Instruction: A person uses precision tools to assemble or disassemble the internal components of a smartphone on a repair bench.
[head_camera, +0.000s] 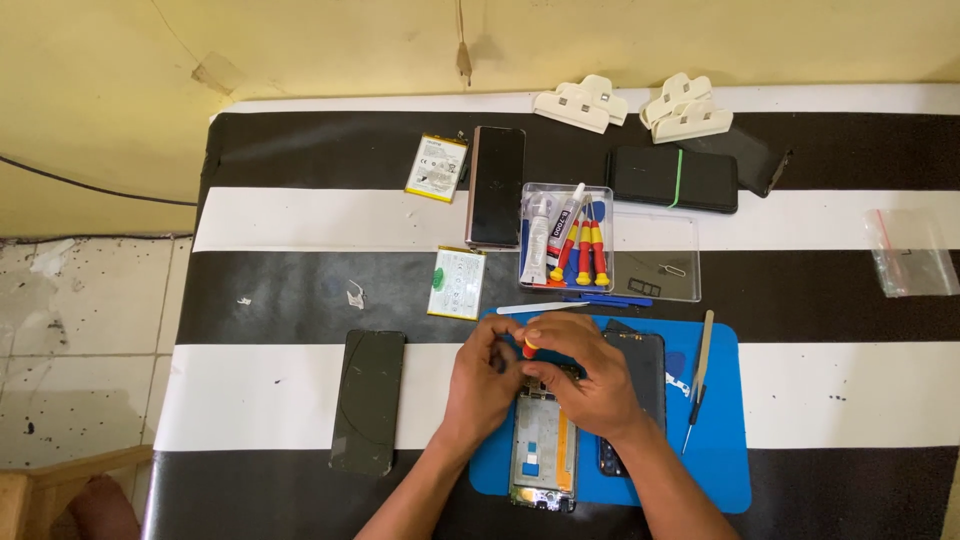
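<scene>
An opened phone frame (543, 455) lies on a blue work mat (720, 440), its inner parts showing. My right hand (585, 375) grips a small screwdriver with a red and yellow handle (529, 348), its tip down at the top end of the frame. My left hand (482, 380) rests on the frame's upper left corner with fingers pinched beside the screwdriver. A dark back cover (645, 365) lies on the mat just right of the frame, partly under my right hand.
A black glass panel (369, 400) lies left of the mat. Two batteries (436, 168) (457, 283), a dark phone (495, 185), a clear tool box with screwdrivers and glue (566, 238), a banded phone stack (672, 178), white clamps (582, 104), a plastic bag (908, 252) and tweezers (702, 360) sit around.
</scene>
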